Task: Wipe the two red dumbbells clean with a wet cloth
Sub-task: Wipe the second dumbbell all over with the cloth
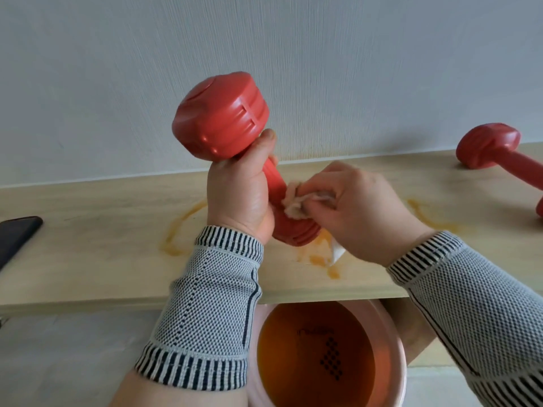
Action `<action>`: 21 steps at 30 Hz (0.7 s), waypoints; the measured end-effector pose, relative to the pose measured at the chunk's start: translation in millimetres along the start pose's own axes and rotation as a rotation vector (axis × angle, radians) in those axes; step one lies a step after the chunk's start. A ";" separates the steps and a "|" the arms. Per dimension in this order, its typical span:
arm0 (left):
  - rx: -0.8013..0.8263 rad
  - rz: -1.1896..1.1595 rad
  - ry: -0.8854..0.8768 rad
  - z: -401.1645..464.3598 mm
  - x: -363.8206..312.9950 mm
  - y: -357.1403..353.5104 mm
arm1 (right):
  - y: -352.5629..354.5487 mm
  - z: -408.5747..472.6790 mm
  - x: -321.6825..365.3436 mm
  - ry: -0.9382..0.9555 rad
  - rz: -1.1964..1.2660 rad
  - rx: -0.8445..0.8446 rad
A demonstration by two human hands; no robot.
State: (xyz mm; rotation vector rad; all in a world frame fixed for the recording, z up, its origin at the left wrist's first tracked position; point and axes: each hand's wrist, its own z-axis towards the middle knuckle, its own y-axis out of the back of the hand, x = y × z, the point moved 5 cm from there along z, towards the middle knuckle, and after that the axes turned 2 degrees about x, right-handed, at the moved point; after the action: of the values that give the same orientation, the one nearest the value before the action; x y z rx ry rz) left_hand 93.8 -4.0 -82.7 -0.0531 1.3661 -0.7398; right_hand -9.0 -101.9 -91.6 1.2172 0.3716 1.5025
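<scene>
A: The left hand (pixel 241 189) grips the tilted dumbbell (pixel 235 148) by its handle; the right hand (pixel 361 212) pinches the wet cloth (pixel 296 205) against the lower head.

B: The second dumbbell (pixel 493 154) waits far right. A wet handle could slip into the basin (pixel 393 342) below

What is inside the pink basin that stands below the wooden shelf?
The pink basin holds orange-brown liquid, and a dark dotted mark shows through it. The wooden shelf covers the basin's far edge, and the left sleeve hides part of its left side.
</scene>
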 end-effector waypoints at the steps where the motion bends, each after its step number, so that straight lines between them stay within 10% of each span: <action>1: 0.001 -0.014 0.004 -0.4 -0.6 0.3 | 4.5 1.3 -5.5 -0.036 -0.027 -0.024; 9: -0.054 -0.133 -0.019 3.4 -17.3 6.6 | 30.0 -11.4 -60.1 -0.624 0.571 -0.221; 15: -0.067 -0.349 0.033 4.8 -20.3 11.7 | -19.0 -29.8 -44.5 -0.929 1.198 0.155; 21: 0.092 -0.349 0.026 5.5 -21.0 7.7 | -20.9 -30.1 -11.5 -0.808 1.442 0.552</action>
State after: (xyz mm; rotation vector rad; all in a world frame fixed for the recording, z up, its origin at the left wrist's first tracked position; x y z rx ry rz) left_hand 101.8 10.4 -66.7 -0.2137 1.3616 -1.0976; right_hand -24.2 -93.7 -125.9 2.6846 -0.9063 1.8294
